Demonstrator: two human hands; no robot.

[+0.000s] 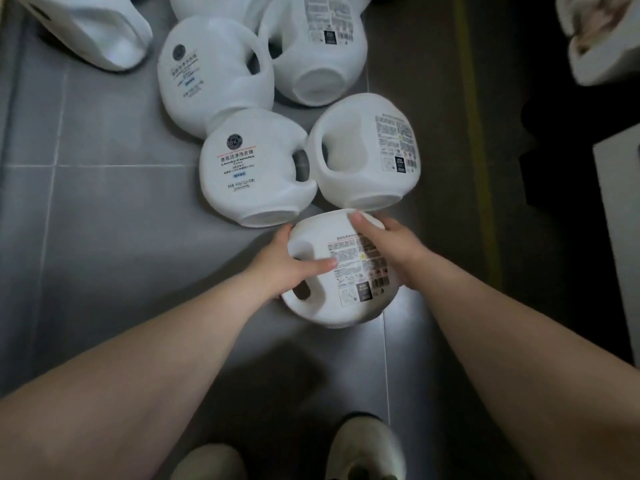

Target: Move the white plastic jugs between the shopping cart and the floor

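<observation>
Jug [332,306] is in both hands, lying on its side with the back label up, low over the grey floor [104,220]. I cannot tell whether its underside touches the tile; a bright reflection sits beneath it.

Left hand [284,265]: thumb laid across the upper face beside the handle hole, other fingers curled round the left wall and mostly hidden. Right hand [394,247]: thumb hooked over the far rim, fingers wrapped down the right wall, out of sight. Both grip the jug.

Judgement: I clamp the body from two sides rather than put one hand through the handle, probably because the shell is round and smooth. Palms on opposite walls should stop it rolling and keep placement controlled.

Neighbours: front-label jug [249,181] and back-label jug [367,150] lie side by side on the floor, handles facing, touching or nearly so. My jug's far end sits just beside their near ends. A third jug [211,67] and a fourth jug [318,53] lie behind them, also close together.

Judgement: the tight packing likely lets the jugs wedge one another in place.

Cart is not in view, so I cannot read whether this is a set-down or a pick-up. My shoes [367,448] are at the near edge.
</observation>
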